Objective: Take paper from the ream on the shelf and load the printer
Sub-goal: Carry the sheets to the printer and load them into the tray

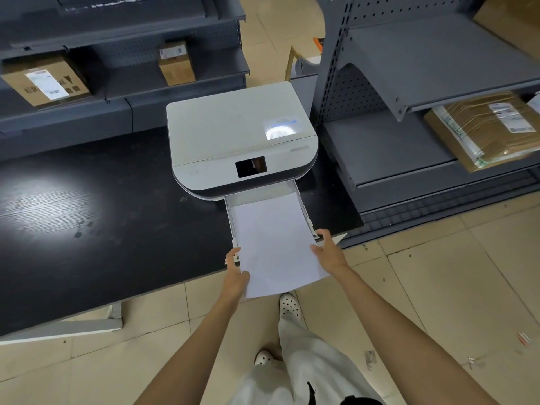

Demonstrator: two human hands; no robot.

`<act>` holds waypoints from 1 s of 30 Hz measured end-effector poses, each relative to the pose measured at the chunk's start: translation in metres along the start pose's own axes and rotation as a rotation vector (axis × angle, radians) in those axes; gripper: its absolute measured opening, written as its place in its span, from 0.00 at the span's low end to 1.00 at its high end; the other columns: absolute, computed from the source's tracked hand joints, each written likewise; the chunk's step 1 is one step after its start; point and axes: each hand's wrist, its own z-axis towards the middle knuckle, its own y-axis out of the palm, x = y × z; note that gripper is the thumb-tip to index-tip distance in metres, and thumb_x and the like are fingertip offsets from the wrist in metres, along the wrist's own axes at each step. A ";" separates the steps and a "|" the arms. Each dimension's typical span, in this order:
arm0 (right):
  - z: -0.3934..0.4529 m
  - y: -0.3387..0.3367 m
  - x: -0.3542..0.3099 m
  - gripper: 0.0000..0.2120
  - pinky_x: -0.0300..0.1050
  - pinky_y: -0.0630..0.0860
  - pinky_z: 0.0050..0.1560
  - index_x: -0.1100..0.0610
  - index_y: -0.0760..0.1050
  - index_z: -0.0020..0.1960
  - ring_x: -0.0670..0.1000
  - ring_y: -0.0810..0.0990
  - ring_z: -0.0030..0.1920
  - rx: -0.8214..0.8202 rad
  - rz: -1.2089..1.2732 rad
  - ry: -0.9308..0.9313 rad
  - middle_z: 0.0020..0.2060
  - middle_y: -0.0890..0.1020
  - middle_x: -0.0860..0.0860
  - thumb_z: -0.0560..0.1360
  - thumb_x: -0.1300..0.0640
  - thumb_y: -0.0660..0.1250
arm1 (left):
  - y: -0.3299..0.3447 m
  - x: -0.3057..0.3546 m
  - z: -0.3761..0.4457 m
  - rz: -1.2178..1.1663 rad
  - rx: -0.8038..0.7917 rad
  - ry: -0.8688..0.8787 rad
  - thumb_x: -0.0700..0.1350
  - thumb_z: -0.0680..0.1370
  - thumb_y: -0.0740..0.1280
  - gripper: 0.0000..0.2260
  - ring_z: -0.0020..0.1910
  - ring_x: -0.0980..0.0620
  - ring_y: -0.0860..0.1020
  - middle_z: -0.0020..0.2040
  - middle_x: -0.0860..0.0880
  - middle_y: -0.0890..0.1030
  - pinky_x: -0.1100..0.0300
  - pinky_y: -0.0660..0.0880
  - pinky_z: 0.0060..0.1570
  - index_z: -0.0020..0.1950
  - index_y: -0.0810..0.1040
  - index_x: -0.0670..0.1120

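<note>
Loading is under way: left hand [236,268] and right hand [327,249] fingers grasp the paper [274,244] edges, which next needs sliding squarely into the printer [233,135] tray [302,207].

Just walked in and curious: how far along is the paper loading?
Done: paper fetched, tray pulled open. In hand: left hand and right hand hold the stack's edges, half into the tray. Left: slide it fully in, then close the printer tray.

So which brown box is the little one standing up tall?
The small cardboard box on the back shelf, just behind the printer. It stands upright and narrow; the left box is bigger and tilted, and the right package lies flat.
</note>
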 end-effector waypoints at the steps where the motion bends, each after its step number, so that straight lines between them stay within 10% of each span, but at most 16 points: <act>1: 0.003 0.000 -0.001 0.19 0.49 0.71 0.46 0.53 0.61 0.72 0.58 0.75 0.44 0.000 -0.003 0.003 0.47 0.78 0.60 0.82 0.57 0.60 | 0.000 0.001 0.002 0.002 0.005 -0.002 0.30 0.77 0.53 0.30 0.40 0.48 0.77 0.59 0.44 0.76 0.65 0.71 0.24 0.71 0.57 0.59; 30: 0.084 -0.006 -0.038 0.10 0.47 0.72 0.46 0.57 0.70 0.60 0.57 0.76 0.48 -0.011 -0.169 0.049 0.53 0.78 0.58 0.80 0.59 0.56 | -0.006 0.029 0.072 -0.001 0.137 -0.033 0.32 0.78 0.59 0.20 0.42 0.48 0.73 0.47 0.48 0.73 0.53 0.73 0.43 0.64 0.63 0.51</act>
